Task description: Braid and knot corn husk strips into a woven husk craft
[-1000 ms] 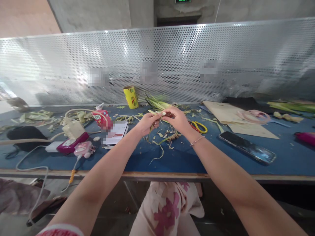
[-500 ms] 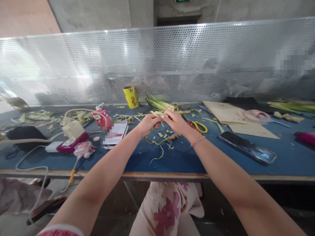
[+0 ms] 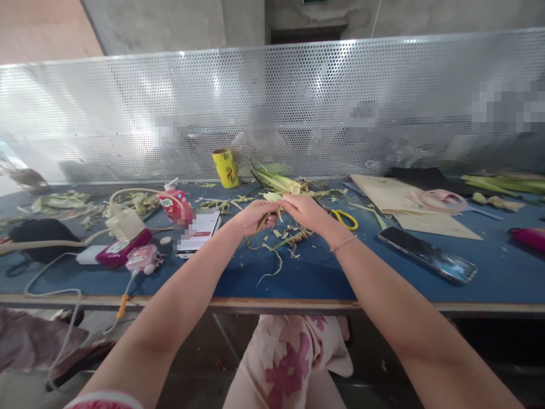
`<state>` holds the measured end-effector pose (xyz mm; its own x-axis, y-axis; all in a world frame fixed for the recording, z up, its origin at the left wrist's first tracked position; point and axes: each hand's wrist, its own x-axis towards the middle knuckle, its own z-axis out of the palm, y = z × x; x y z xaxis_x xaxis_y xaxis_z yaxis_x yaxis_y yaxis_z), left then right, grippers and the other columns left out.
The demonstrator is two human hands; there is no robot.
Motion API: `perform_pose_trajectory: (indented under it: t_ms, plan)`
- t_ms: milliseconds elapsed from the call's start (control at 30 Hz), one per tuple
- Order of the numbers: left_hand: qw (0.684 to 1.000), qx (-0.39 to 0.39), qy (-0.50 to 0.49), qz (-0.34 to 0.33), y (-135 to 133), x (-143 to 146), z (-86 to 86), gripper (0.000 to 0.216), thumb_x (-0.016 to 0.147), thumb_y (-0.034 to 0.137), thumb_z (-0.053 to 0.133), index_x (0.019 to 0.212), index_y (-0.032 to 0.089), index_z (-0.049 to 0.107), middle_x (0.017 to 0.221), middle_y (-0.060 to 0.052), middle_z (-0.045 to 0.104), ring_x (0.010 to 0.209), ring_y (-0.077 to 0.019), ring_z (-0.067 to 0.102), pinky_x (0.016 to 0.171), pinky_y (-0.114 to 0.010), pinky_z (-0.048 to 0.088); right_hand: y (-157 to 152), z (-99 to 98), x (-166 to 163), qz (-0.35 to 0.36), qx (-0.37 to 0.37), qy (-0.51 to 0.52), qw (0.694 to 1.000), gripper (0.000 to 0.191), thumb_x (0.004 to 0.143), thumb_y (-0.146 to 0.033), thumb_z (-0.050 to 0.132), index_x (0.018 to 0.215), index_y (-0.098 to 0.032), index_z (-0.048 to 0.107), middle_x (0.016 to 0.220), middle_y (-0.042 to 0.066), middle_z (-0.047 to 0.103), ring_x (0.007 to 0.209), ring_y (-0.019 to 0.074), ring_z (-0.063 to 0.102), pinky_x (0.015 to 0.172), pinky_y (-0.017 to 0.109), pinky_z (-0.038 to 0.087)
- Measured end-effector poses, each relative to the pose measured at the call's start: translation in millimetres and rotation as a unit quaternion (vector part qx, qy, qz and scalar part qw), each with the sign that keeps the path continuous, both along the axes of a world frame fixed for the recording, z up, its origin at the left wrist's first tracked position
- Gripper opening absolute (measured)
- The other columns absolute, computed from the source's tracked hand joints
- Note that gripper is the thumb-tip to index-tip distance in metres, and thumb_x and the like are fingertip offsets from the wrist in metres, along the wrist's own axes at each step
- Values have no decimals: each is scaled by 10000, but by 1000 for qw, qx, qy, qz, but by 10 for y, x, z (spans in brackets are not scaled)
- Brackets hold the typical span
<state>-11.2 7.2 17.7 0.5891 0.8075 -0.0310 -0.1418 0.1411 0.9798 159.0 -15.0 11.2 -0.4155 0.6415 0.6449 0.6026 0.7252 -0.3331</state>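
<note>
L hand + R hand tog., fingers pinched on leaf strip | strip btwn hands, over blue table | green stalks just behind | scraps below | scissors, yellow handle, nr R wrist | phone further R

I've got a tube by the table's back edge, before a perforated panel, leaf bundle just right of it. Smartphone's toward the front edge, right side; cable's hanging over that edge, left.
</note>
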Motion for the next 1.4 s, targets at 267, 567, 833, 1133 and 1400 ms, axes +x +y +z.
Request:
perform_pose_trajectory:
  t_ms: [267, 567, 833, 1133, 1400]
  plan:
    - [994, 67, 1, 84, -47, 85, 34, 229, 796, 203, 591, 590, 107, 565, 523, -19, 519, 414, -48, 397, 438, -208, 291, 33, -12, 23, -6, -28, 16, 999, 303, 910, -334, 365, 639, -213, 308, 576, -38, 381, 557, 105, 342, 563, 268, 245]
    - [987, 121, 47, 90, -26, 61, 25, 208, 724, 159, 642, 535, 117, 563, 476, -1, 501, 440, -59, 434, 486, -215, 337, 39, -22, -17, 10, -54, 66, 996, 281, 883, -306, 380, 624, -214, 320, 568, -44, 348, 549, 102, 326, 547, 265, 245]
    - [951, 262, 108, 119, -4, 37, 12, 157, 716, 265, 671, 697, 122, 610, 622, -18, 597, 569, -87, 529, 581, -227, 416, 77, -28, 3, -2, -69, 89, 994, 275, 871, -312, 386, 621, -219, 319, 566, -45, 326, 541, 108, 317, 539, 265, 240]
    - [799, 532, 214, 181, 33, 8, -88, 98, 742, 176, 576, 829, 153, 614, 721, -13, 629, 668, -115, 568, 654, -227, 422, 114, -48, -15, -2, -100, 123, 987, 311, 866, -347, 426, 601, -214, 332, 553, -49, 337, 539, 103, 324, 543, 260, 251]
    - [613, 719, 253, 208, 89, -41, -106, 127, 804, 121, 523, 877, 163, 618, 855, -65, 666, 800, -149, 603, 731, -265, 452, 121, -72, -125, 102, -282, 315, 900, 379, 817, -478, 549, 605, -222, 368, 472, -85, 284, 399, 64, 249, 423, 237, 247]
